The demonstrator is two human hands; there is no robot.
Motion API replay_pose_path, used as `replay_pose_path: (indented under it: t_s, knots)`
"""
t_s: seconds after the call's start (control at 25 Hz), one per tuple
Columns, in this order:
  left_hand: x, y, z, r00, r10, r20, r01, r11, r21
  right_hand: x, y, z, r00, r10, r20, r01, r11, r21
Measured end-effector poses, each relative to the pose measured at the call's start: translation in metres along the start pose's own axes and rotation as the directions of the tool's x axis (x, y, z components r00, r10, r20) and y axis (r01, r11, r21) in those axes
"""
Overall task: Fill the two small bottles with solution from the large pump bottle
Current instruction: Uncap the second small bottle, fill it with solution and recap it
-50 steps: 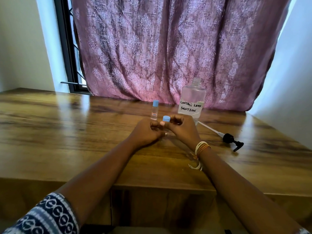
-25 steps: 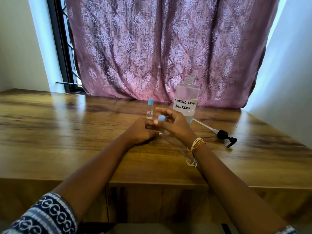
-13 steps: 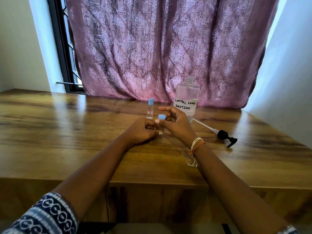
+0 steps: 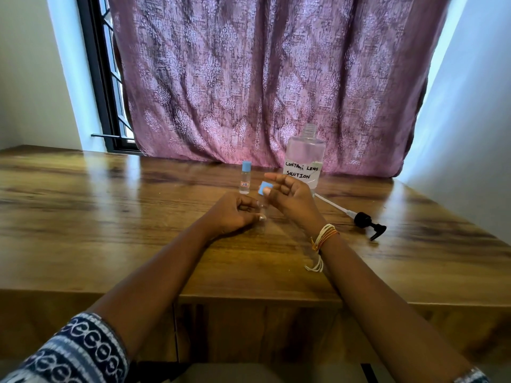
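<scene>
Small clear bottle (image 4: 262, 214) stands on the wooden table (image 4: 110, 217), uncapped, gripped by the curled fingers of the person's left hand (image 4: 235, 214). Right hand (image 4: 290, 197) sits just above it, thumb and a fingertip pinching the blue cap (image 4: 265, 187), lifted clear of the neck; other fingers extended. Second small bottle (image 4: 245, 177), blue-capped and labelled, upright just behind the hands. Large bottle (image 4: 304, 158), marked "CONTACT LENS SOLUTION", upright at the back near the curtain (image 4: 262, 78), neck open. Its pump head (image 4: 365, 221) lies on the table to the right, tube pointing toward the bottle.
</scene>
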State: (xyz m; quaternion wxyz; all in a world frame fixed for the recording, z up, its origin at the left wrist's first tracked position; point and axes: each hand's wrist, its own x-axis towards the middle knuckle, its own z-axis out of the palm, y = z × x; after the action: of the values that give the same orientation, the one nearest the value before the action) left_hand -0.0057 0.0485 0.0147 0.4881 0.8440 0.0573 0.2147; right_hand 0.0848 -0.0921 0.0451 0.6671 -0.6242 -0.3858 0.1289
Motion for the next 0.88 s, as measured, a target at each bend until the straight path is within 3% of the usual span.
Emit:
replay_pose_path:
  t_s: [0.08,0.16,0.32,0.48,0.6,0.76,0.88]
  knots:
    - [0.001,-0.002,0.000,1.000,-0.012,-0.001,0.011,1.000,-0.027,0.002,0.000,-0.008,0.996,0.075,-0.050,-0.066,0.983,0.169]
    - [0.001,-0.004,0.001,1.000,-0.016,0.008,0.016,0.999,-0.043,0.003,0.004,-0.021,0.987,0.121,-0.107,-0.106,0.986,0.130]
    - [0.003,-0.006,0.002,1.000,0.019,0.020,-0.019,1.000,0.001,-0.007,0.007,-0.052,0.985,0.118,-0.129,-0.153,0.939,-0.308]
    - [0.002,-0.005,0.002,0.999,0.033,0.030,-0.033,0.999,0.016,-0.016,0.009,-0.087,0.988,0.080,-0.129,-0.150,0.648,-0.747]
    - [0.000,-0.002,0.001,0.998,0.044,0.037,-0.045,0.998,0.037,-0.016,0.013,-0.100,0.965,0.156,-0.210,-0.261,0.560,-0.786]
    - [-0.002,0.001,0.002,0.998,0.052,0.042,-0.053,0.998,0.034,-0.017,0.007,-0.100,0.967,0.166,-0.195,-0.255,0.544,-0.800]
    - [-0.003,0.003,0.002,0.998,0.041,0.044,-0.043,0.998,0.042,-0.009,0.001,-0.098,0.965,0.095,-0.246,-0.244,0.675,-0.696]
